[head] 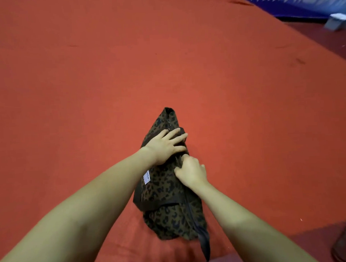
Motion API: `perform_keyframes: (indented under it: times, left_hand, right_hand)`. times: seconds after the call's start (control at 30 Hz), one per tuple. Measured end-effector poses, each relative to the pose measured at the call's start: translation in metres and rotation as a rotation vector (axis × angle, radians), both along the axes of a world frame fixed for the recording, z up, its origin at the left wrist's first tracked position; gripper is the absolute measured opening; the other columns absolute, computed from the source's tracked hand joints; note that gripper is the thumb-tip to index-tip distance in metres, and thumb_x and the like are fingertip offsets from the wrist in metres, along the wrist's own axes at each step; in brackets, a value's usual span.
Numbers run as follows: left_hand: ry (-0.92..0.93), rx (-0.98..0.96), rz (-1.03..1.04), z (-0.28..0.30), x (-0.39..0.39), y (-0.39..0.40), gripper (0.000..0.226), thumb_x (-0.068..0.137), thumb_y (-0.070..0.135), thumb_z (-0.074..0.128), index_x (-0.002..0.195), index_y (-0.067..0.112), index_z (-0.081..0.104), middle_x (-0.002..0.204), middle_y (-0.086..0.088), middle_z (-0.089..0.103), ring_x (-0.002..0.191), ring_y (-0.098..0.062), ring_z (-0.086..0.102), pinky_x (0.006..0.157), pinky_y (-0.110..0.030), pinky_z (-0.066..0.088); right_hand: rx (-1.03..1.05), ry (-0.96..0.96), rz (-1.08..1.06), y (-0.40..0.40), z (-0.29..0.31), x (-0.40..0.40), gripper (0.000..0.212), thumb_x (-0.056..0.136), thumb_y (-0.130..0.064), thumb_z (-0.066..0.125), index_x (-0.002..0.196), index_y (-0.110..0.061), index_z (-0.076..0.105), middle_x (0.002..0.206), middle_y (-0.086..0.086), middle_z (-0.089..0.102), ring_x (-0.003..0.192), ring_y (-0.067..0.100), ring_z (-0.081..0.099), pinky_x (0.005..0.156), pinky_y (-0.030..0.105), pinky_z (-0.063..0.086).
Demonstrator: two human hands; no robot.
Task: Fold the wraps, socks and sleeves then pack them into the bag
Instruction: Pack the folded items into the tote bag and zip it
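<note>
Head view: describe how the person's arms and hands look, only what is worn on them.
Both forearms are bare right up to the frame's edge; no sleeves show. The left hand and the right hand wear no gloves, and no ring, watch or bracelet is visible on either wrist. Nails are too small to judge.

Brown-black leopard-print cloth bag point(165, 193): soft, matt weave, small white fabric label point(146, 177). Red felt-like cloth table cover point(85, 85): matt, faintly fuzzy.
</note>
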State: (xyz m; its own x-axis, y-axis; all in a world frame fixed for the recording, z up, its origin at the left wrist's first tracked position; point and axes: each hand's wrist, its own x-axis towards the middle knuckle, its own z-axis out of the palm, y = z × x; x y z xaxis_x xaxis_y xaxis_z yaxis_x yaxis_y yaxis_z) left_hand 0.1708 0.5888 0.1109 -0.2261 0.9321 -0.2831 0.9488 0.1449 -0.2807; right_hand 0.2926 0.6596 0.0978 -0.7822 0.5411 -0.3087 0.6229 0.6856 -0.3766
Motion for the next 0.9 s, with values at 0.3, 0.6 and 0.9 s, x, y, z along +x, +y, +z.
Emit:
perform_keyframes:
  times: [0.3,0.6,0.9]
  left_hand:
    - [-0.060,0.433,-0.063,0.007,-0.013,0.005,0.018,0.071,-0.003,0.062,0.086,0.007,0.065,0.077,-0.009,0.070,0.088,-0.024,0.068,0.110,-0.045,0.032]
    - [0.147,0.460,-0.154,0.028,-0.002,0.028,0.014,0.064,0.007,0.051,0.074,0.011,0.059,0.056,-0.001,0.053,0.051,-0.024,0.055,0.074,-0.032,0.055]
    - [0.276,0.550,-0.050,0.063,0.067,0.140,0.013,0.060,0.010,0.053,0.071,0.013,0.058,0.059,-0.001,0.052,0.051,-0.021,0.052,0.044,-0.028,0.036]
  right_hand:
    - [0.131,0.257,0.007,0.018,0.024,-0.004,0.012,0.083,-0.011,0.049,0.086,-0.007,0.060,0.084,0.006,0.065,0.085,0.032,0.059,0.065,0.033,0.032]
    - [0.195,0.319,0.126,0.073,0.050,0.004,0.009,0.083,-0.014,0.052,0.088,-0.011,0.059,0.097,0.003,0.065,0.095,0.031,0.059,0.073,0.036,0.040]
    - [0.291,0.487,0.242,0.207,0.078,0.056,0.004,0.086,-0.010,0.050,0.086,-0.014,0.052,0.092,0.000,0.056,0.096,0.025,0.052,0.069,0.032,0.024]
